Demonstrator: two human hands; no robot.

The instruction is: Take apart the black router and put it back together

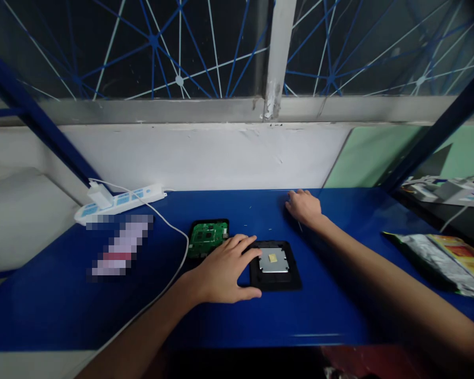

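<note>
My left hand [229,271] is spread open, its fingertips at the left edge of a black cover [294,281]. That cover bears a silver metal plate [265,263] with a small yellowish pad [273,258] on it. Partly behind my left hand lies a black housing with a green circuit board [207,235]. My right hand [304,206] is near the table's back edge, its fingers curled down. A thin object [300,227] shows just below it; whatever its fingers may hold is hidden.
A white power strip [142,197] with a plug stands at the back left of the blue table [229,326]. Its white cable [169,223] runs forward past my left arm. A blurred-out purple item [122,245] lies left, a shiny packet [446,260] right.
</note>
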